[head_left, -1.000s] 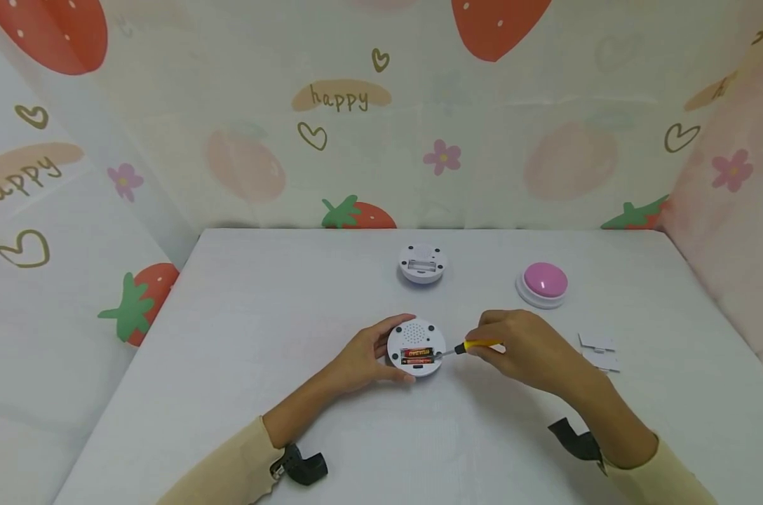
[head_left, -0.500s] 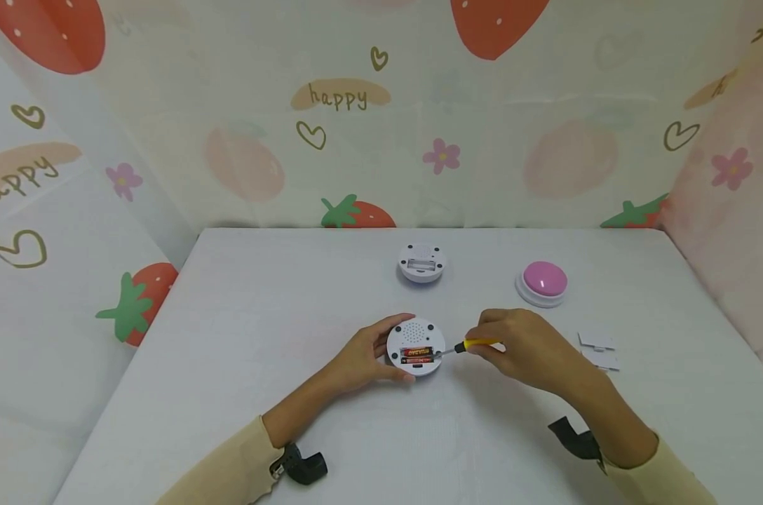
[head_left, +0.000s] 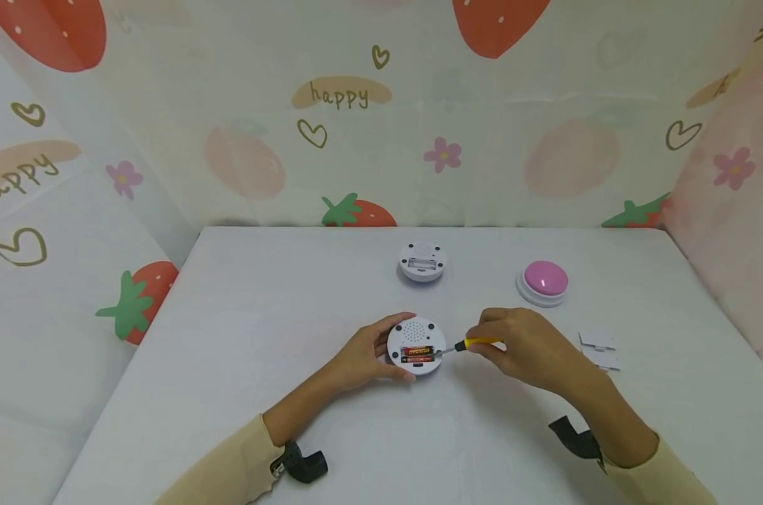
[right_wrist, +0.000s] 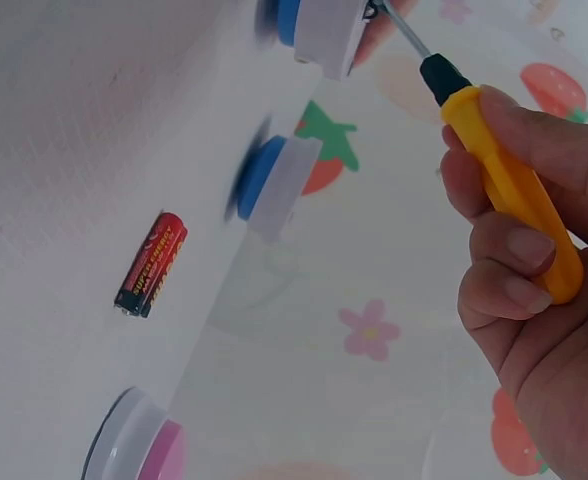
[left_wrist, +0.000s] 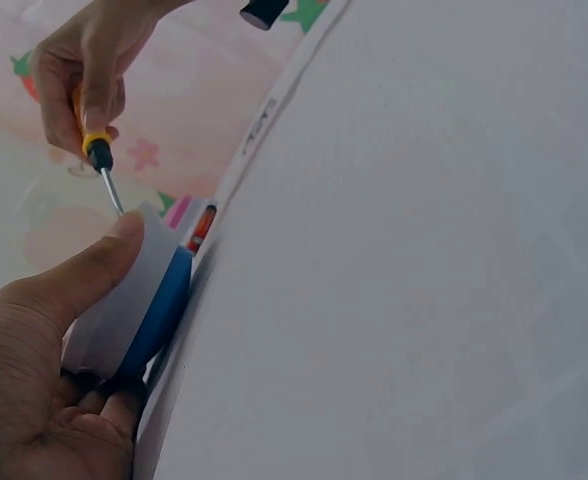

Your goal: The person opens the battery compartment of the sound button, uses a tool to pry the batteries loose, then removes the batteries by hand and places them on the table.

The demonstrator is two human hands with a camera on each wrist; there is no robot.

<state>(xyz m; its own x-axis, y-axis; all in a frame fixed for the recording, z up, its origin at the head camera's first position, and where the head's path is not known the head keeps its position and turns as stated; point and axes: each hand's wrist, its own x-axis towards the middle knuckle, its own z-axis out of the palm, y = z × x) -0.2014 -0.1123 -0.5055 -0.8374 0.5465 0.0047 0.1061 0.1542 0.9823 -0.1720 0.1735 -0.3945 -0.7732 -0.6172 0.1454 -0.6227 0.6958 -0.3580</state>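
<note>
My left hand [head_left: 359,358] holds a round white push-button device [head_left: 412,331] by its left rim, thumb in front. The device lies upside down with its battery compartment uncovered; its lower part shows blue in the left wrist view. Two red-and-black batteries [head_left: 417,354] sit in the compartment. With my right hand [head_left: 523,351] I grip a screwdriver [right_wrist: 519,195] by its yellow handle. The metal tip reaches the right end of the compartment, at the batteries' ends. Whether it touches a battery or the contact is too small to tell.
Behind stands a second upturned white device [head_left: 422,272], its compartment bare. A pink-topped button [head_left: 545,279] is at the back right. Small white covers [head_left: 599,341] lie right of my right hand. One loose battery [right_wrist: 152,265] lies on the table, hidden in the head view.
</note>
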